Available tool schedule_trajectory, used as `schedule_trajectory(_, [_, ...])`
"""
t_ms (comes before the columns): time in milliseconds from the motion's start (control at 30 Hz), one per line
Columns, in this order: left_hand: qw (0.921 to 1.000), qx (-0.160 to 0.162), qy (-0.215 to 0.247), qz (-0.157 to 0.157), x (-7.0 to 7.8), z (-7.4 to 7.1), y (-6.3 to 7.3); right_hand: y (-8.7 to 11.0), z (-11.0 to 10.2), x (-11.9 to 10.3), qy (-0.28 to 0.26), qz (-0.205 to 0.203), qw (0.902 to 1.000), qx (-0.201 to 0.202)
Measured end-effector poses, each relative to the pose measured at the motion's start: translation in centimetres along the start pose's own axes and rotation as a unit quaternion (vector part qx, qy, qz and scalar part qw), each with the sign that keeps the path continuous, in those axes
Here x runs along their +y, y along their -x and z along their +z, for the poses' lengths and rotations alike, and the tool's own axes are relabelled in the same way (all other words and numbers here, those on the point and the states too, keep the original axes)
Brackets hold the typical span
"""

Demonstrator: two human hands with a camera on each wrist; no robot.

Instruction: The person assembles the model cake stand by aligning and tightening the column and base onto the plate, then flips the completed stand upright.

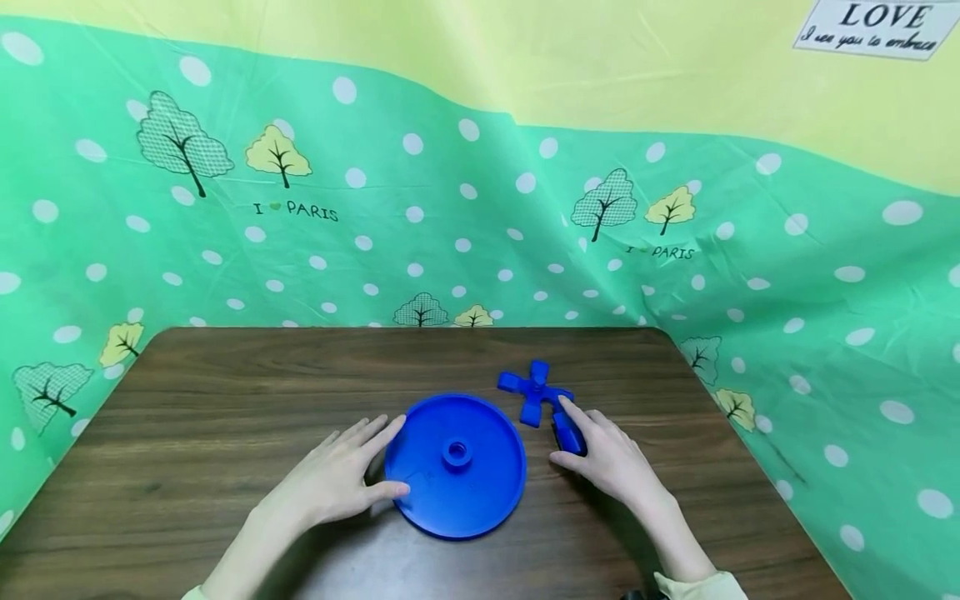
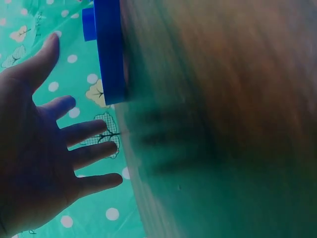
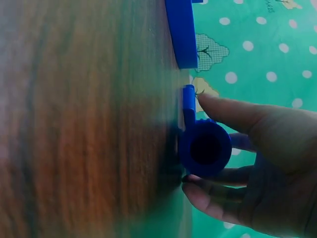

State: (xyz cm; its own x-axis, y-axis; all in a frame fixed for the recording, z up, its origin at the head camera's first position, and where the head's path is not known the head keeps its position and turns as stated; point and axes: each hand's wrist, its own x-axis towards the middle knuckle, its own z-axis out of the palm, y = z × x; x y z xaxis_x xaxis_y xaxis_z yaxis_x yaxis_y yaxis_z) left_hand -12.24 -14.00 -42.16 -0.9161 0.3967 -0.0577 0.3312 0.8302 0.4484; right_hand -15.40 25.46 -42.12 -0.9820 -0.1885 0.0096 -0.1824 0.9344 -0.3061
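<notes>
A round blue disc [image 1: 480, 500] with a raised rim and a central collar lies on the table. My left hand [image 1: 337, 475] hovers at its left edge, fingers spread, thumb and index tips over the rim. The left wrist view shows the palm [image 2: 39, 144] facing the disc's side [image 2: 110, 54], apart from it. To the right, my right hand [image 1: 611, 458] reaches around a short hollow blue cylinder [image 1: 568, 435], thumb and fingers spaced apart. The right wrist view shows the cylinder's open end [image 3: 225, 158]; firm contact is unclear. A blue four-armed cross piece [image 1: 537, 390] lies just beyond.
The brown wood-grain table [image 1: 247, 400] has rounded far corners. A green and yellow dotted cloth [image 1: 450, 233] hangs behind it and along both sides. A sign with lettering [image 1: 877, 29] shows at the top right.
</notes>
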Motion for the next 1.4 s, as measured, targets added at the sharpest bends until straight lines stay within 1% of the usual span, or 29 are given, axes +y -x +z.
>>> schedule_trajectory(133, [0.9998,-0.019,0.002,0.005,0.20,0.25,0.11,0.07,0.25,-0.05,0.003,0.007,1.0000,0.003])
schedule_trajectory(400, [0.9991,-0.041,0.008,-0.010,0.40,0.61,0.00,-0.04,0.36,-0.19,-0.003,0.015,0.9999,-0.005])
schedule_trajectory(700, [0.9985,-0.050,0.009,-0.021,0.70,0.70,-0.27,-0.09,0.21,-0.16,-0.008,0.014,0.9999,-0.005])
schedule_trajectory(900, [0.9981,-0.056,0.007,-0.024,0.48,0.66,-0.48,-0.06,0.34,-0.17,-0.014,0.017,0.9997,-0.002])
schedule_trajectory(1133, [0.9981,-0.053,0.011,-0.028,0.14,0.76,-0.53,-0.04,0.44,-0.26,-0.019,0.018,0.9997,-0.003])
schedule_trajectory(1400, [0.9980,-0.051,0.009,-0.036,0.29,0.87,-0.65,-0.06,0.21,-0.30,-0.024,0.018,0.9995,-0.004])
